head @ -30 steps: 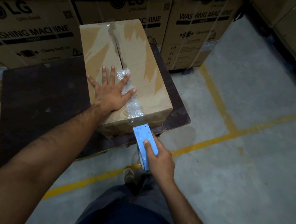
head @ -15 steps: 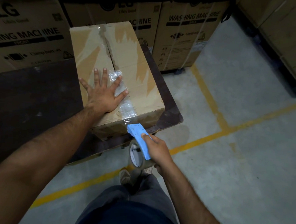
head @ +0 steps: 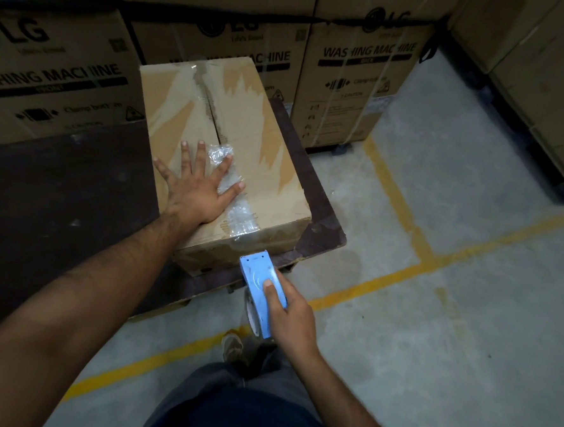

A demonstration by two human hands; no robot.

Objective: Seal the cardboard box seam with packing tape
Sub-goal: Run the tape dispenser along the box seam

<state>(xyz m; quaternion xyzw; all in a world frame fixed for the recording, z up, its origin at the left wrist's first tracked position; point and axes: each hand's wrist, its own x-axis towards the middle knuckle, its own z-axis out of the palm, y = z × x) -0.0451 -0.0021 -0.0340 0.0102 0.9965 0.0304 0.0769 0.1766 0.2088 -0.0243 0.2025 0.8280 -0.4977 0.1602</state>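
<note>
A brown cardboard box (head: 265, 139) lies on a dark board, its centre seam (head: 211, 110) running away from me. Crinkled clear tape (head: 238, 210) covers the near part of the seam and folds over the front edge. My left hand (head: 198, 188) lies flat on the box top, fingers spread, partly on the tape. My right hand (head: 289, 316) grips a blue tape dispenser (head: 261, 284) just below and in front of the box's near edge. The far half of the seam is bare, with torn paper patches around it.
The dark wooden board (head: 64, 193) sits low on the floor. Stacked washing machine cartons (head: 357, 86) stand close behind and at the right (head: 546, 81). Yellow lines (head: 400, 194) cross the grey concrete floor. My legs (head: 239, 408) and a shoe are below.
The dispenser has stayed near the box's front edge, tilting slightly downward. My left hand remains pressed flat on the tape. The camera shifted a little.
</note>
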